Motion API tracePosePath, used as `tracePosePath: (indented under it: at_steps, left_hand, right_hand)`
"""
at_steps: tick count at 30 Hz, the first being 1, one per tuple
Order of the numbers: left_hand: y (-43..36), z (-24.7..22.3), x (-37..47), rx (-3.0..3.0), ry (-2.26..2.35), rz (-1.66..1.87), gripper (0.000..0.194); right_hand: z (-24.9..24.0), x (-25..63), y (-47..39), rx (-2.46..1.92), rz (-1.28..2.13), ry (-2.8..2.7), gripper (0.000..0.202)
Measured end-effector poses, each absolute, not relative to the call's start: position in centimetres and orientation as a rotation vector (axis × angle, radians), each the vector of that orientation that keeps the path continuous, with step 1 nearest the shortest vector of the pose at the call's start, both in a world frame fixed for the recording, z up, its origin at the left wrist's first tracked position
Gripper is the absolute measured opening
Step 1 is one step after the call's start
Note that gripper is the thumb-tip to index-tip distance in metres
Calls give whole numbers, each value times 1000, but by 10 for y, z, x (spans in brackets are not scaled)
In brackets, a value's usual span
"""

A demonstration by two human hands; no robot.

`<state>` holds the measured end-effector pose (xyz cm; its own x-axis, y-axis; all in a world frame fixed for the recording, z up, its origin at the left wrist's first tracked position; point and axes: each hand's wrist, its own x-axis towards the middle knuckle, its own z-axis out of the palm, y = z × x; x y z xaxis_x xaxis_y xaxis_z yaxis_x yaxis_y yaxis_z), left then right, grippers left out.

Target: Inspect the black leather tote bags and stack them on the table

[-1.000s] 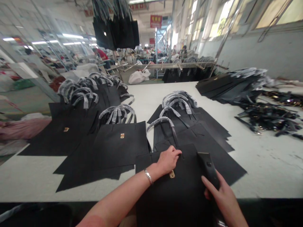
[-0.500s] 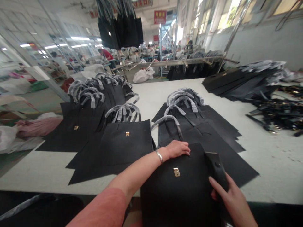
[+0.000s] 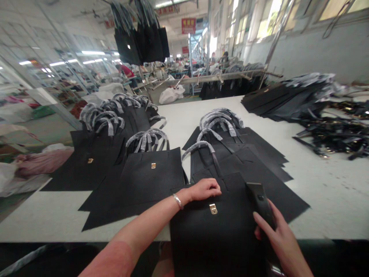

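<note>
A black bag panel (image 3: 215,234) with a gold lock plate (image 3: 213,209) lies in front of me, its lower part reaching over the table's front edge. My left hand (image 3: 205,189), with a silver bangle at the wrist, rests on its upper part just above the plate. The fingers of that hand are curled in, and whatever they may pinch is hidden. At the panel's right edge, my right hand (image 3: 278,234) is wrapped around a black handheld tool (image 3: 261,202) with a flat, squared head pointing away from me. The tool's exact kind does not show.
Black bag panels with wrapped handles lie in stacks to the left (image 3: 155,177) and just beyond (image 3: 250,165) on the white table (image 3: 331,200). Black straps with gold fittings (image 3: 331,134) are heaped at right. More bags (image 3: 141,42) hang overhead.
My left hand has slid left across the panel and its fingers have curled in more. The right hand and its tool have hardly moved. The view has shifted slightly.
</note>
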<state>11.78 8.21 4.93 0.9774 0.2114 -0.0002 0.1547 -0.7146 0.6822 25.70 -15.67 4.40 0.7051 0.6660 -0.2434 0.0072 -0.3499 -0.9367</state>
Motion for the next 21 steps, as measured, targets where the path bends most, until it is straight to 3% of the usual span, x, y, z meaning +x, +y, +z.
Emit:
tracePosePath:
  at_steps: [3,10,16,21]
  left_hand:
    - [69,42,105,2340,397,228,9]
    - [49,28,99,2259,500,411,27]
    - [52,27,99,2272,454,433,30]
    - [50,22,97,2196,507,469,32]
  right_hand:
    - [51,256,-159,-1767,904,-567,91]
    - [78,258,-133,-1830,1291,-573,81]
    - [99,258,-91,-1833,1300,-675,63]
    - [101,263,-97,-1900,1363,-691,67]
